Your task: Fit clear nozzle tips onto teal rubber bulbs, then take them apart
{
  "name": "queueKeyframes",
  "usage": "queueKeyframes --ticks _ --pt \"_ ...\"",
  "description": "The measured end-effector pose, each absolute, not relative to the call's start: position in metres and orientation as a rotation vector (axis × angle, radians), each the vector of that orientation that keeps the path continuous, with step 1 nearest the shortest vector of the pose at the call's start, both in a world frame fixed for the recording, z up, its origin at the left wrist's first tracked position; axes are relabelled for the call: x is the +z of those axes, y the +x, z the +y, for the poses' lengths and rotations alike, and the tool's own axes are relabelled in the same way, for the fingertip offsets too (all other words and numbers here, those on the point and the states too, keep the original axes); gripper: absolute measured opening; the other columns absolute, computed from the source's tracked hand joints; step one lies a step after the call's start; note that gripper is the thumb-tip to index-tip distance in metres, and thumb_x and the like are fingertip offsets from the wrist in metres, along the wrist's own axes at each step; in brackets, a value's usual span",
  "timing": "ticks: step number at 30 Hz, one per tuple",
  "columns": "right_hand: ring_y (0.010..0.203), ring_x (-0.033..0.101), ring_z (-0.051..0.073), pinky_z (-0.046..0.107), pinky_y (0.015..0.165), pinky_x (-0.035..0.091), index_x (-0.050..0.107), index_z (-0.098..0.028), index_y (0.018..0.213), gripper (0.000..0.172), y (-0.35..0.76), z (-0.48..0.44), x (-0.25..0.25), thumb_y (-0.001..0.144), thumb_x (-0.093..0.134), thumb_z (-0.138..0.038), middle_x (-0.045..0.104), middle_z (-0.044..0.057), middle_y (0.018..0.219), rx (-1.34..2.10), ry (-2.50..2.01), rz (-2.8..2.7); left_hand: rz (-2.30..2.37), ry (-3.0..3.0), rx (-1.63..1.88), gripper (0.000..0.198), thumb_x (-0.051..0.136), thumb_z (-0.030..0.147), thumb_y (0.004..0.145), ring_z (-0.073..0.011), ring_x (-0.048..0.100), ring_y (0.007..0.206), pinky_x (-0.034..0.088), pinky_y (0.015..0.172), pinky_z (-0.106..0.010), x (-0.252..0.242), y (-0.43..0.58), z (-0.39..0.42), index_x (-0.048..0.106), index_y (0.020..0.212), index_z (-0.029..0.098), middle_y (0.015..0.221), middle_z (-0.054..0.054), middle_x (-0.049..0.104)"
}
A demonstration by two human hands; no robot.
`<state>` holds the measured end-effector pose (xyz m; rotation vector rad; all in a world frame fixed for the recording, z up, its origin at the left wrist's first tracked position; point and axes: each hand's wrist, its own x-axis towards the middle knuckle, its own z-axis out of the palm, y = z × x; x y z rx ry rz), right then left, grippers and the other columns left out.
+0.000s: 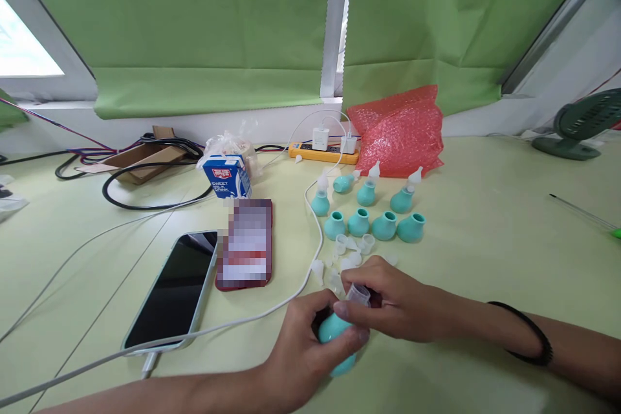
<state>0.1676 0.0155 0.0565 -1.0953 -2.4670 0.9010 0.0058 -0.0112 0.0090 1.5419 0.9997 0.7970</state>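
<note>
My left hand [303, 352] is wrapped round a teal rubber bulb [334, 333] near the table's front edge. My right hand [388, 301] pinches a small clear plastic tip [358, 294] right at the bulb's top opening. Behind my hands lie several loose clear tips [352, 249]. Farther back stand several teal bulbs [383, 225] in a row without tips, and behind them more bulbs with clear tips [367, 191] fitted.
A phone [174, 288] on a white cable [272, 314] lies at the left, with a red phone [247, 242] beside it. A blue milk carton [227, 176], an orange power strip [323, 152], red bubble wrap [400, 129], a cardboard box [140, 158] and a green fan [579, 123] stand farther back.
</note>
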Motion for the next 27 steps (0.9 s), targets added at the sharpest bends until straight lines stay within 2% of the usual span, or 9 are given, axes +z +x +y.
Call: queueKeyframes --ticks 3,8,11,14,17,20,23,27 --pt "0.049 0.026 0.006 0.02 0.047 0.024 0.029 -0.016 0.053 0.04 0.167 0.016 0.048 0.085 0.035 -0.039 0.026 -0.006 0.05 1.183 -1.016 -2.342 1.0 1.655 0.784 0.025 0.058 0.038 0.07 -0.0119 0.043 0.059 0.036 0.055 -0.021 0.009 0.005 -0.012 0.058 0.07 0.013 0.062 -0.001 0.052" --pt "0.049 0.023 0.005 0.02 0.044 0.021 0.029 -0.016 0.053 0.043 0.164 0.014 0.045 0.083 0.036 -0.046 0.025 -0.005 0.052 1.612 -0.938 -2.015 0.922 1.846 0.87 0.027 0.055 0.039 0.073 -0.0128 0.047 0.056 0.038 0.054 -0.022 0.015 0.005 -0.011 0.059 0.063 0.014 0.058 -0.003 0.056" --pt "0.043 0.02 0.004 0.02 0.04 0.016 0.03 -0.016 0.052 0.043 0.16 0.013 0.04 0.079 0.04 -0.048 0.024 -0.007 0.048 1.81 -0.939 -1.828 0.851 1.876 0.875 0.025 0.052 0.038 0.076 -0.0164 0.054 0.062 0.042 0.059 -0.024 0.021 0.002 -0.012 0.062 0.071 0.015 0.066 -0.007 0.061" --pt "0.037 0.018 0.004 0.02 0.035 0.014 0.027 -0.018 0.05 0.042 0.161 0.017 0.037 0.078 0.035 -0.049 0.022 -0.008 0.042 1.917 -1.052 -1.618 0.692 1.985 0.816 0.019 0.053 0.032 0.076 -0.0186 0.058 0.065 0.044 0.061 -0.025 0.024 -0.002 -0.015 0.063 0.079 0.015 0.071 -0.01 0.064" --pt "0.037 0.018 0.005 0.02 0.035 0.014 0.025 -0.019 0.051 0.041 0.17 0.023 0.05 0.08 0.029 -0.048 0.023 -0.007 0.043 1.727 -1.132 -1.611 0.54 2.065 0.766 0.017 0.054 0.03 0.076 -0.0181 0.058 0.062 0.044 0.059 -0.025 0.023 -0.004 -0.017 0.062 0.08 0.016 0.07 -0.01 0.065" --pt "0.043 0.021 0.006 0.021 0.039 0.018 0.026 -0.018 0.05 0.043 0.185 0.028 0.075 0.08 0.037 -0.046 0.023 -0.005 0.048 1.257 -1.128 -2.028 0.667 1.993 0.854 0.017 0.054 0.03 0.075 -0.0171 0.058 0.063 0.045 0.061 -0.025 0.021 -0.003 -0.017 0.06 0.083 0.016 0.071 -0.009 0.063" --pt "0.045 0.023 0.006 0.022 0.042 0.02 0.03 -0.017 0.051 0.041 0.206 0.033 0.097 0.077 0.047 -0.044 0.025 -0.005 0.048 0.786 -1.245 -2.424 0.71 1.921 0.972 0.02 0.058 0.027 0.073 -0.0185 0.057 0.077 0.045 0.071 -0.027 0.021 -0.001 -0.015 0.058 0.089 0.016 0.084 -0.011 0.061" --pt "0.045 0.03 0.008 0.022 0.043 0.023 0.038 -0.017 0.055 0.035 0.236 0.044 0.105 0.077 0.048 -0.043 0.036 -0.003 0.051 0.427 -1.472 -2.67 0.713 1.915 1.003 0.026 0.062 0.026 0.07 -0.02 0.054 0.088 0.044 0.078 -0.03 0.019 0.002 -0.013 0.058 0.094 0.017 0.098 -0.012 0.054"
